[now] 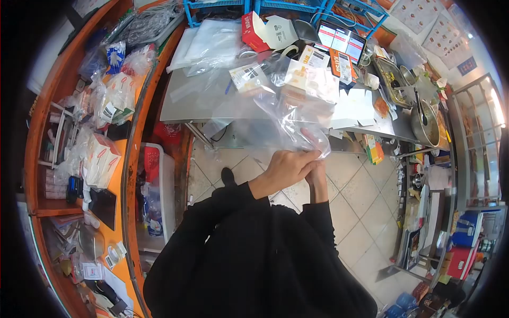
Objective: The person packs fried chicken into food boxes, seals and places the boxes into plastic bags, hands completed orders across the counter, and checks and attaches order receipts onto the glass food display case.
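Observation:
In front of my body, both hands meet at the near edge of a clear plastic bag (286, 119). My left hand (286, 169) has its fingers closed on the bag's edge. Beside it, my right hand (316, 172) is closed on the same plastic, partly hidden behind the left fingers. The bag spreads over the front edge of the steel table (185, 103). A white and orange printed box (313, 79) stands at the bag's far side; whether it is inside the plastic is unclear.
A red box (255, 33), a tablet screen (341, 42) and an orange box (342, 66) lie at the back. Trays and a metal bowl (426, 124) stand right. An orange shelf (119, 180) with bags and boxes runs along the left.

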A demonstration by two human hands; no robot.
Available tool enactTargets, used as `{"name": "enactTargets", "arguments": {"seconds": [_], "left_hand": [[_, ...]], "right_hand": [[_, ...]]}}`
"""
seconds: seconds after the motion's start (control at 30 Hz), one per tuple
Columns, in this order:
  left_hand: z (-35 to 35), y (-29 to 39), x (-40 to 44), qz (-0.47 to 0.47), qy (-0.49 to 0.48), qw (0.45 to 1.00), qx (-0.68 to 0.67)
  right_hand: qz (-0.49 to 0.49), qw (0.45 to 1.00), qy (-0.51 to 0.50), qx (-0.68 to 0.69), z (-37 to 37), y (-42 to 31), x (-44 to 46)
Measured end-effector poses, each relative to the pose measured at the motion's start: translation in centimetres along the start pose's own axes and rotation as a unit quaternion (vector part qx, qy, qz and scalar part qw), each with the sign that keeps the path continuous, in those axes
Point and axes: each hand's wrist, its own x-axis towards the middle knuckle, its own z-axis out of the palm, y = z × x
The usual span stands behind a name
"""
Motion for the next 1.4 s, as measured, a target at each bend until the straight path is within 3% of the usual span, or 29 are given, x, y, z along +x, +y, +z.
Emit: {"name": "enactTargets", "arguments": {"seconds": [0.1,0.17,0.23,0.3,0.33,0.47,0.5,0.57,0.63,0.7,0.73,0.83,0.9,0.97,1.03,1.1,1.13,1.2,1.23,1.27,1.3,1.33,1.4], "left_hand": [[-0.6,-0.7,0.9,0.000,0.082,0.996,-0.022],[-2.8,-1.2,1.9,-0.163,0.031,0.986,0.006],[-2.9,-1.5,1.5,-0.148,-0.008,0.989,0.018],[-1.8,-0.8,0.5,0.050,-0.064,0.996,0.030],[-1.4,-0.4,0.3,0.089,-0.056,0.993,0.058],[-0.7,0.6,-1.0,0.096,-0.046,0.994,0.015],[-0.4,0.9,-1.5,0.096,-0.047,0.994,0.016],[0.5,1.6,-2.9,-0.055,-0.090,0.991,-0.080],[0.9,1.3,-3.4,-0.062,-0.072,0.988,-0.125],[-0.4,1.5,-2.5,-0.089,-0.044,0.959,-0.266],[-1.7,2.1,-2.7,-0.054,-0.048,0.945,-0.317],[-2.7,1.6,-4.5,-0.032,-0.092,0.914,-0.393],[-3.5,1.1,-4.5,-0.084,-0.115,0.902,-0.407],[-3.3,-0.2,-3.7,-0.145,0.057,0.946,-0.285],[-4.2,-3.9,-2.2,-0.153,0.204,0.948,-0.190],[-6.3,-7.8,-1.8,-0.300,0.310,0.899,-0.076],[-6.8,-7.9,-1.4,-0.300,0.310,0.899,-0.077],[-7.9,-7.8,-0.9,-0.098,0.280,0.936,0.187],[-7.5,-8.1,-0.4,-0.101,0.284,0.935,0.189],[-6.6,-8.4,0.4,-0.009,0.255,0.954,0.158],[-6.3,-8.9,0.9,0.083,0.223,0.963,0.124],[-7.2,-10.0,1.3,0.082,0.226,0.963,0.124],[-10.2,-12.9,1.9,-0.097,0.267,0.956,0.068]], "right_hand": [[-0.040,0.999,0.022,0.007,-0.3,0.9,0.0],[-0.048,0.964,-0.161,0.206,0.1,-0.2,-1.1],[0.042,0.999,-0.030,-0.015,2.9,-0.7,-1.7],[0.035,0.982,0.017,-0.185,0.3,3.0,-1.7],[0.033,0.982,0.013,-0.187,-0.3,3.2,-0.9],[-0.028,0.996,0.041,-0.071,-1.0,1.6,1.0],[-0.051,0.997,0.050,-0.036,-0.9,0.6,1.5],[-0.090,0.994,0.063,0.021,-0.9,-1.7,2.3],[-0.105,0.991,0.076,0.027,-1.2,-3.4,2.6],[-0.109,0.990,0.090,-0.009,-1.6,-4.7,2.7],[-0.104,0.989,0.099,-0.037,-1.9,-5.1,2.5],[-0.108,0.976,0.126,-0.143,-2.5,-6.6,2.9],[-0.112,0.954,0.135,-0.244,-2.7,-7.8,3.5],[-0.116,0.915,0.131,-0.363,-2.4,-8.6,4.7],[-0.119,0.861,0.103,-0.484,-1.1,-9.0,5.9],[-0.113,0.788,0.069,-0.601,0.9,-8.7,7.3],[-0.108,0.748,0.046,-0.653,2.2,-8.3,8.0],[-0.086,0.672,0.002,-0.736,5.2,-7.1,9.0],[-0.067,0.638,-0.025,-0.767,6.9,-6.5,9.3],[-0.044,0.606,-0.060,-0.792,8.6,-5.8,9.5],[-0.024,0.589,-0.107,-0.800,10.0,-5.2,9.8],[-0.010,0.591,-0.173,-0.788,11.0,-4.7,10.1],[0.005,0.652,-0.350,-0.673,11.6,-5.0,10.9]]}}
